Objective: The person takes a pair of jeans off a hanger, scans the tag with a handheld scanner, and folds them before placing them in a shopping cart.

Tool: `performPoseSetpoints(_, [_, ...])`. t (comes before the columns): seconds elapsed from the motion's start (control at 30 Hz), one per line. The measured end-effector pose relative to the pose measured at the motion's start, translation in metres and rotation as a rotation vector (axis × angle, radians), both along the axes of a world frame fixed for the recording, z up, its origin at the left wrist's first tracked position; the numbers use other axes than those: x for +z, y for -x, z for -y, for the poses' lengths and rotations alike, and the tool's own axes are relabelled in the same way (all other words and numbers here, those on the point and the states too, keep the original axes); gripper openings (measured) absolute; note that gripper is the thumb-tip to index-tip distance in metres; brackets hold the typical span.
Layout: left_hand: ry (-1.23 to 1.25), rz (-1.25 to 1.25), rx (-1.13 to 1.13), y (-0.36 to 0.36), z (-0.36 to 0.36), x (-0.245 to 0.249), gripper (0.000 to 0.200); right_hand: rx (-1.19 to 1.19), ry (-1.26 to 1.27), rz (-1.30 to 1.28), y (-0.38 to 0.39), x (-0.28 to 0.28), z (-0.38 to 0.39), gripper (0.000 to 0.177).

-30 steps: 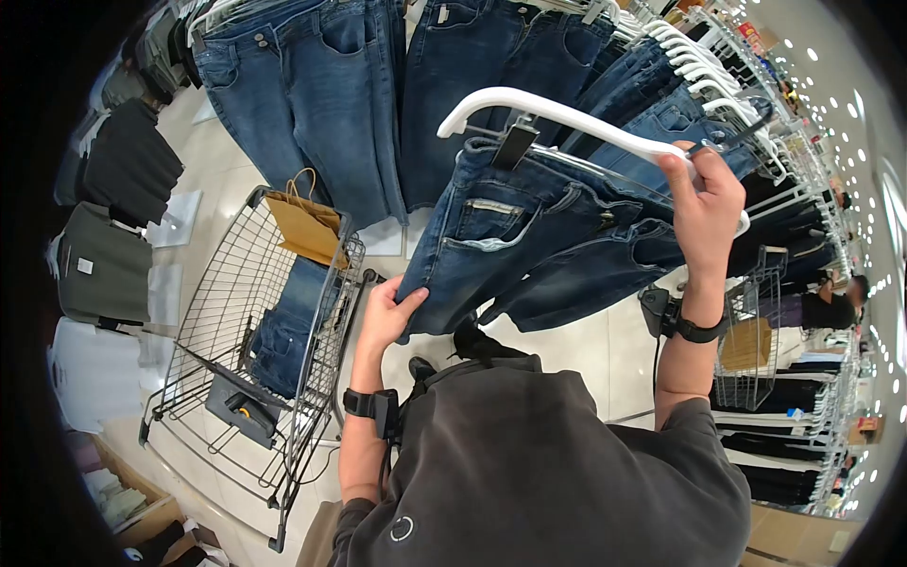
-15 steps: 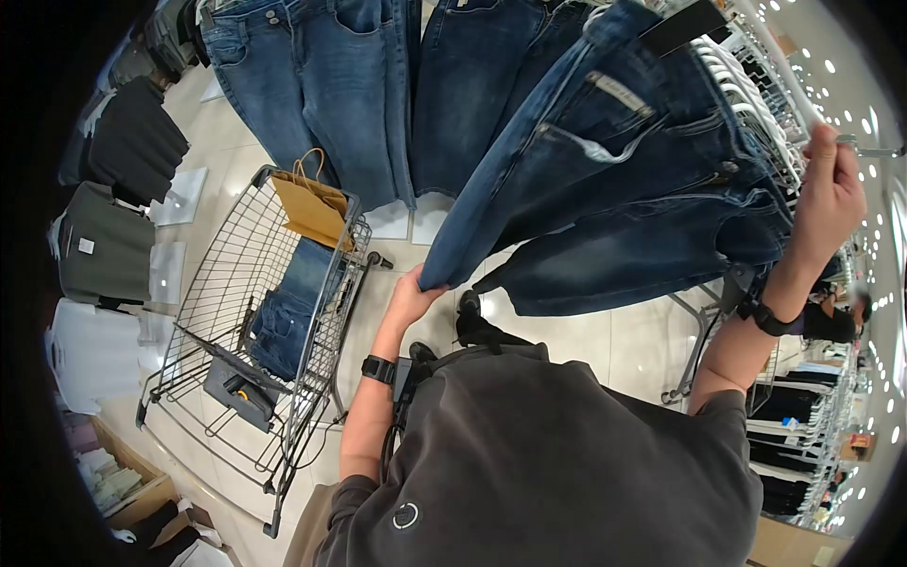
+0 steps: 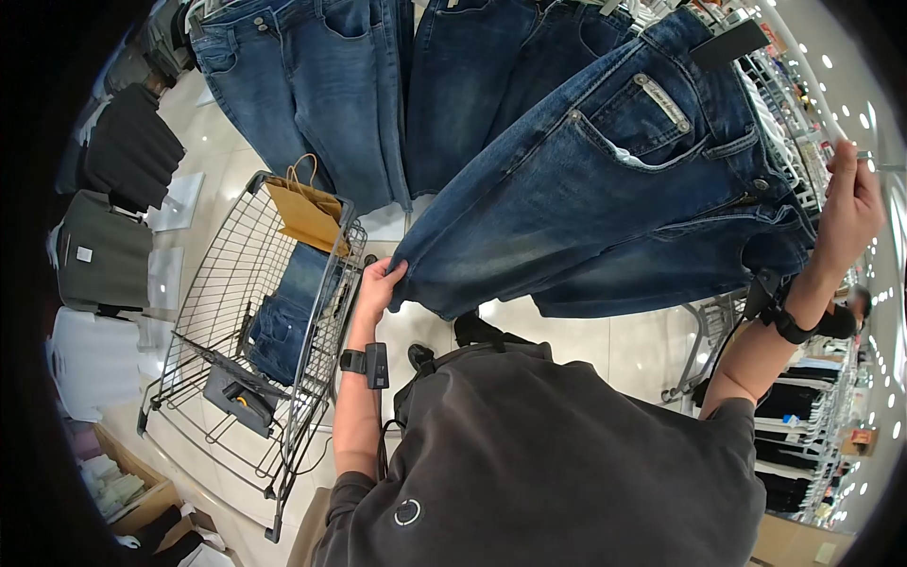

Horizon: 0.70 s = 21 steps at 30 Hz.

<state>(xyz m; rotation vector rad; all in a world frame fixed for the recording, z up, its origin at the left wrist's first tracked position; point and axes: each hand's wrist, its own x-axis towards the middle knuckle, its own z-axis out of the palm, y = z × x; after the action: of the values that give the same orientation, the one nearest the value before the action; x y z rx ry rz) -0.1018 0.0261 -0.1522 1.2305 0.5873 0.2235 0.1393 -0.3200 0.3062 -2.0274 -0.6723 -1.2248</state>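
A pair of dark blue jeans [image 3: 567, 170] hangs sideways from the upper right, its front pocket and a dark tag [image 3: 730, 45] showing. My left hand [image 3: 383, 283] pinches the lower end of one leg. At the far right my right hand [image 3: 853, 203] is closed at the white rail, beyond the waistband; whatever its fingers hold is too small to make out. Under the held pair hangs another pair of jeans [image 3: 661, 279]. More jeans [image 3: 321, 104] hang behind, at the top left and centre.
A wire shopping cart [image 3: 219, 236] stands at the left, with folded jeans [image 3: 281, 335], a brown paper bag [image 3: 307, 215] and a dark pouch [image 3: 238, 397]. Shirts [image 3: 104, 250] hang at the far left. Black clothes [image 3: 789, 444] hang on racks at the lower right.
My left hand has moved left with the leg end, and the jeans are now spread wider, showing more of their front. My right hand has shifted slightly right and down.
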Motion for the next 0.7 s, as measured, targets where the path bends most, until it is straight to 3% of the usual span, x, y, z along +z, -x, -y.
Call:
performPoseSetpoints(0.33, [-0.002,-0.039,-0.028,-0.007,0.011,-0.002,0.016,0.008,0.045,0.019,0.003,-0.001,0.002,0.036])
performPoseSetpoints(0.57, [-0.201,-0.079,-0.149,0.006,0.008,-0.004,0.013,0.117,0.071,0.009,-0.002,-0.021,0.001,0.025])
performPoseSetpoints(0.67, [-0.167,-0.076,-0.212,0.008,0.009,0.030,0.025,0.164,0.058,-0.076,0.010,-0.035,-0.004,0.028])
performPoseSetpoints(0.7, [-0.169,-0.009,-0.246,0.005,0.004,0.035,0.045,0.172,0.065,-0.082,0.018,-0.039,-0.010,0.029])
